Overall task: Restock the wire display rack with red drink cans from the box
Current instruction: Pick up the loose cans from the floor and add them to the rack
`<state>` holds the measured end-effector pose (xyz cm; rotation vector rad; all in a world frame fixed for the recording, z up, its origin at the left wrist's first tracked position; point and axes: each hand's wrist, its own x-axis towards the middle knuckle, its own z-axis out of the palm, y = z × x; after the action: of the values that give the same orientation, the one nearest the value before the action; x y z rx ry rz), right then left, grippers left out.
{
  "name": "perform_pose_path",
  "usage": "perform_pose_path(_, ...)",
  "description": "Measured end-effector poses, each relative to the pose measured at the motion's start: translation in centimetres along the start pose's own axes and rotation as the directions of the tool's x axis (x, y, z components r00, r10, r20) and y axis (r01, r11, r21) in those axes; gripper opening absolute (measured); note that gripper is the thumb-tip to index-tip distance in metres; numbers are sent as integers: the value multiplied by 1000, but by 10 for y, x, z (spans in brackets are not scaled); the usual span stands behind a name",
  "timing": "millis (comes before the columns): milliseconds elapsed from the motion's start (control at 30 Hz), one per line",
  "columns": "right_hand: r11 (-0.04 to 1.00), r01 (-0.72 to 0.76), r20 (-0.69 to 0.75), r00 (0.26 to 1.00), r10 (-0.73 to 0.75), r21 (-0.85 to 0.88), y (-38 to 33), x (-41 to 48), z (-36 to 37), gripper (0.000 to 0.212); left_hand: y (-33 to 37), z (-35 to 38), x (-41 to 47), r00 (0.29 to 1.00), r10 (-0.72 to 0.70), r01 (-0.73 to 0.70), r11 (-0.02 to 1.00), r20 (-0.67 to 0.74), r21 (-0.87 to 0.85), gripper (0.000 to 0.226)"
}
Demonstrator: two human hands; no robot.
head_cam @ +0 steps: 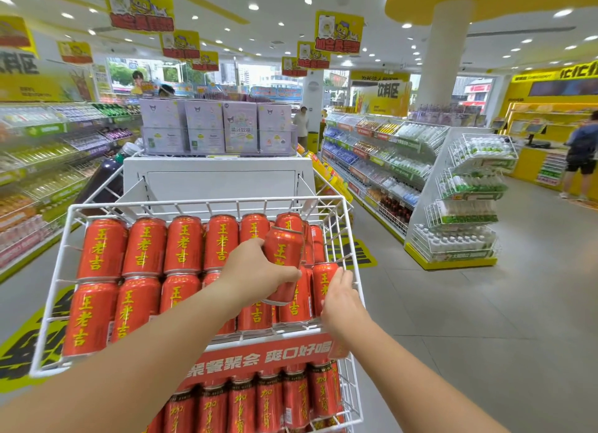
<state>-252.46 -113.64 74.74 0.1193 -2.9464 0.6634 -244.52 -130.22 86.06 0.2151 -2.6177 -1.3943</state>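
Note:
A white wire display rack (58,270) stands right in front of me, its top basket filled with rows of red drink cans (145,248) with yellow lettering. My left hand (255,270) grips one red can (284,254), held tilted above the right part of the basket. My right hand (339,296) rests on an upright can (323,283) at the basket's right edge, its fingers around that can's side. A lower tier holds more red cans (268,403) under a red banner (259,358). No box is in view.
A white display stand (220,177) topped with purple cartons (216,128) sits behind the rack. Drink shelves line the left (42,160) and right (382,160) aisles. A wire bottle rack (469,199) stands right. A person (582,154) stands at the far right counter.

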Motion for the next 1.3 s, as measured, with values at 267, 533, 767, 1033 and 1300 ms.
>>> perform_pose_path(267,991,133,-67,989,-133,-4,6,-7,-2,82,2,11,3,1000,14,-14,1000,-26,-5,39)
perform_pose_path(533,971,234,53,970,-237,42,18,-20,-13,68,10,15,11,998,35,-38,998,-54,-51,52)
perform_pose_path(767,940,341,92,937,-337,-30,27,-37,-21,72,16,21,28,993,40,-39,999,-109,9,50)
perform_pose_path(1033,816,481,33,867,-498,-319,40,-48,-18,69,27,44,55,987,110,-106,994,-121,38,76)
perform_pose_path(1300,802,471,33,868,-495,-368,58,-49,-26,73,41,78,84,983,121,-101,984,-141,146,61)
